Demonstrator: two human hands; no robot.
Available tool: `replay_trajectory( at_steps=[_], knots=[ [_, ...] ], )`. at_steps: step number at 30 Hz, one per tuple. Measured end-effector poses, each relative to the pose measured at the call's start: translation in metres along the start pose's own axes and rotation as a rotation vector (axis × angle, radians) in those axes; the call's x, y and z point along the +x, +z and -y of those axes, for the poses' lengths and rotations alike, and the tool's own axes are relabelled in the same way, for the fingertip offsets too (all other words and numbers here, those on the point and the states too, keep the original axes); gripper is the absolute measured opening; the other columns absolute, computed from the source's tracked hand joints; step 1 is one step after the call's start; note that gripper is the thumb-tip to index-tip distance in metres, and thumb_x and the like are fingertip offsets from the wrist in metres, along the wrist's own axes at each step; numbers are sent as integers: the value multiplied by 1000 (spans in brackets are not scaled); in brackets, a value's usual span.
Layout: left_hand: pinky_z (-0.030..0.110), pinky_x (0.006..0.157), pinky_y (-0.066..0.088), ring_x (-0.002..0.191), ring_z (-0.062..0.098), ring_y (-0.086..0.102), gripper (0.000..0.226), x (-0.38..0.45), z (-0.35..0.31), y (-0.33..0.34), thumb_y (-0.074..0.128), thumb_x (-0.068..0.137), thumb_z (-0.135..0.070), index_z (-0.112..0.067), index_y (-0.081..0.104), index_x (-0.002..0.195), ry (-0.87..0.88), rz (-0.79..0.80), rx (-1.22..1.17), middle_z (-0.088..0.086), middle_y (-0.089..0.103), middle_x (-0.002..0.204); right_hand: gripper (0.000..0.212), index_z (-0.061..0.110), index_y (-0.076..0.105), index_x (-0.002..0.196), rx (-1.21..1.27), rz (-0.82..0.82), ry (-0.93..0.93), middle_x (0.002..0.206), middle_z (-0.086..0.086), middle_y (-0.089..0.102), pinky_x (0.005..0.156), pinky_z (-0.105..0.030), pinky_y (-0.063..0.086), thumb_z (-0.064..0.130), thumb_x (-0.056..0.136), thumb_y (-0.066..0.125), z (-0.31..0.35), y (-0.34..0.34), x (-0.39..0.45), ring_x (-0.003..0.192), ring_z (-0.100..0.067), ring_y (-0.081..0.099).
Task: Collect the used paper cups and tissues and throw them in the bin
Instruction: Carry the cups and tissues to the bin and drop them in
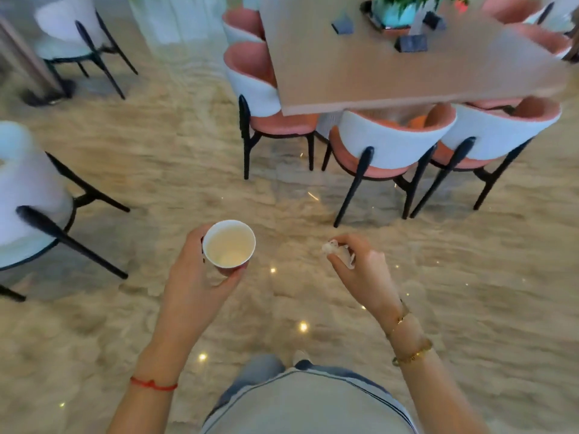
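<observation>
Fingers [200, 245] around paper cup [228, 243]

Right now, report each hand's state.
Left hand: closed around white paper cup.
Right hand: pinching crumpled white tissue.

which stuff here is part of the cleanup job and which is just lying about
Part of the job:
- paper cup, upright in the left hand
- crumpled tissue, pinched in the right hand fingers

Just there:
- table
- potted plant
- dark card holders
- pink and white chairs
- no bin in view
</observation>
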State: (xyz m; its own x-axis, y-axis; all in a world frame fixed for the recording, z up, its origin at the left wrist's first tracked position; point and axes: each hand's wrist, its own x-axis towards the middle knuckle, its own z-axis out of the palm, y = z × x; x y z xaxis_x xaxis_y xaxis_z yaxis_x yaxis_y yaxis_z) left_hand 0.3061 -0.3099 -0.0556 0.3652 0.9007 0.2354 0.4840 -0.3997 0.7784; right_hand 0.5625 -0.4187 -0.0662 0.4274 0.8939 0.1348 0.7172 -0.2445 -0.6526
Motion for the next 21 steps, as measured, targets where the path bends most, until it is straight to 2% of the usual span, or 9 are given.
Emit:
replay_trajectory(
  at_steps=[2,5,10,13,15,17,21],
  knots=[
    [1,71,39,97,-10,53,73,26,5,-2,83,68,-39,-54,33,119,-47,-49,19,-43,46,111,19,13,66,104,9,39,-49,99,1,64,78,-18,39,17,86,69,4,7,48,89,-12,55],
    [4,69,40,95,0,55,73,66,22,-4,84,68,-40,-42,38,126,-109,-111,61,-27,51,112,18,14,66,104,42,85,-111,98,5,64,79,-19,39,18,86,68,11,24,111,89,-9,54],
    [0,65,40,91,-3,54,75,141,59,-5,83,69,-36,-36,38,129,-183,-165,90,-25,50,110,17,16,66,104,47,184,-152,98,5,64,79,-18,41,19,87,67,18,71,207,90,-8,55],
    [-2,63,39,86,-7,53,75,202,87,-12,84,69,-34,-31,40,129,-212,-205,118,-25,49,104,17,17,66,103,55,213,-178,98,6,64,75,-10,37,19,87,67,29,104,277,88,-6,53],
    [0,61,40,85,-3,52,75,246,103,-21,84,69,-36,-33,39,129,-224,-238,134,-26,49,103,18,18,65,105,47,227,-207,101,7,64,74,-9,35,21,87,67,43,125,328,90,-4,51],
    [3,59,39,88,1,52,74,295,122,-35,83,69,-37,-33,40,129,-231,-270,154,-21,51,105,19,19,65,107,43,228,-234,102,9,63,76,-13,36,23,88,66,62,146,387,91,-3,51],
    [8,65,39,92,7,55,75,384,153,-60,83,69,-34,-29,40,129,-214,-283,178,-18,52,109,17,20,64,106,78,214,-276,98,9,61,78,-22,41,21,88,65,100,177,483,90,-5,52]
  ],
)
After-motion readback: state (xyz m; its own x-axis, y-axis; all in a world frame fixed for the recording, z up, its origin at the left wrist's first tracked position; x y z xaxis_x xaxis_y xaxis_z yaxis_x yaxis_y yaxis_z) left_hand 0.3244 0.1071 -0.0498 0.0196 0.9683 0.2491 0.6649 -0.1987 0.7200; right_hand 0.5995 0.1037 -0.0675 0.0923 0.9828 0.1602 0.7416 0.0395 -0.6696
